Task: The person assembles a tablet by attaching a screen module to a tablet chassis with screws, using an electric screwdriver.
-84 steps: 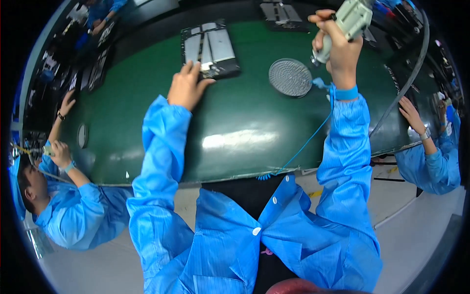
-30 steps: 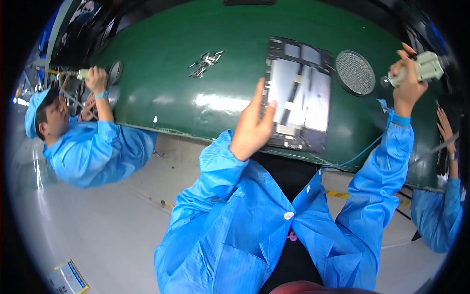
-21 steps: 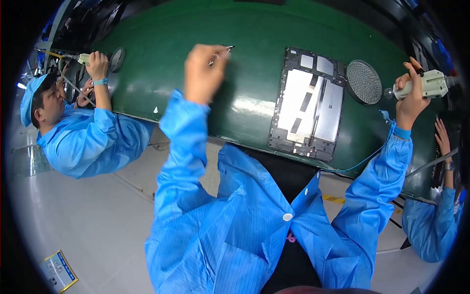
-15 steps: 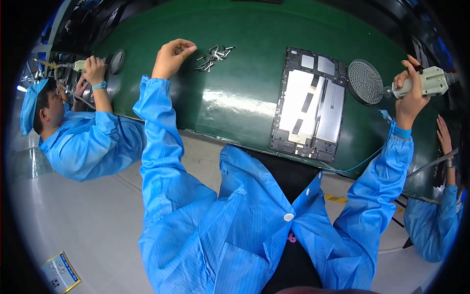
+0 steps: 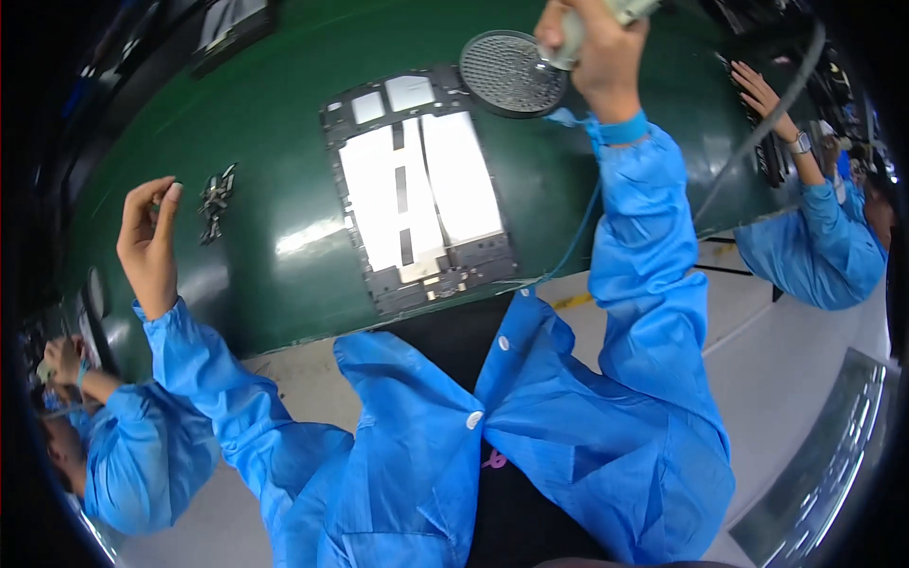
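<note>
My right hand is wrapped round a pale electric screwdriver, partly cut off by the upper edge. Its front end is over a round dark dish with a grid of small holes. Just below and left of the dish lies an opened tablet, its inside facing up, with silvery panels and black strips. To the left, my left hand is raised with thumb and forefinger pressed together; anything between them is too small to make out. Beside it lies a small pile of thin metal pieces, probably screws.
A blue wrist strap circles my right wrist, its cord running down to the green table's front edge. Co-workers in blue sit at the left and right. A grey cable hangs at the right. A dark device lies far left.
The view has swung right, so the table's things appear further left. My right hand has brought the screwdriver over the dish. My left hand stays pinched beside the pile.
</note>
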Motion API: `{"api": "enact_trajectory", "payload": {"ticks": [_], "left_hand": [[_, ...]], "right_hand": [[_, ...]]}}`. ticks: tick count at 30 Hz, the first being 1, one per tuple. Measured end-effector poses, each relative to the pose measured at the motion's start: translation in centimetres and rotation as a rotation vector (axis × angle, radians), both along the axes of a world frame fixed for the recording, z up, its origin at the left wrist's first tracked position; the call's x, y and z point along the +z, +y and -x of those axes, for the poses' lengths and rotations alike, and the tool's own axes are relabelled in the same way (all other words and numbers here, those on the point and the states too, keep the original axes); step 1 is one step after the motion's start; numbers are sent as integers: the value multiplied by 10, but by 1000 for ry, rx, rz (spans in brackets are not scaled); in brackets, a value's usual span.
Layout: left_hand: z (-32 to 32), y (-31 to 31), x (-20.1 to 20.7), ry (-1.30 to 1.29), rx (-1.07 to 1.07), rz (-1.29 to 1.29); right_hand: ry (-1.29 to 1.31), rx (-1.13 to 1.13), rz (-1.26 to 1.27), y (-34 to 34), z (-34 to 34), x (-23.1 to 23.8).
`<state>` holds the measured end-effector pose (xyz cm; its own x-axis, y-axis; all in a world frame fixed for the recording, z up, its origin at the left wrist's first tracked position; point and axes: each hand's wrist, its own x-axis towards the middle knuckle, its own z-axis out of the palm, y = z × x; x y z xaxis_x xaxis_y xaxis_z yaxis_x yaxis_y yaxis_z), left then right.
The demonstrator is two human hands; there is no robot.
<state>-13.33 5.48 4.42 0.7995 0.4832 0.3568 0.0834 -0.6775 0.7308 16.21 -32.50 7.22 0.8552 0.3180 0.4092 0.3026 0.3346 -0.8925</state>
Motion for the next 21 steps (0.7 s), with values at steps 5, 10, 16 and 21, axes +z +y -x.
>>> {"api": "enact_trajectory", "payload": {"ticks": [5,10,16,21], "left_hand": [[-97,-88,-11,-121,-172,166],[-136,-128,-48,-130,-163,448],[-130,-122,-54,-179,-158,293],[-124,-117,-50,-173,-143,230]], "right_hand": [[-20,-13,61,-6,-3,-2],[-26,126,-16,4,-3,-10],[-27,136,1,3,-5,-9],[-46,101,20,5,1,-9]]}}
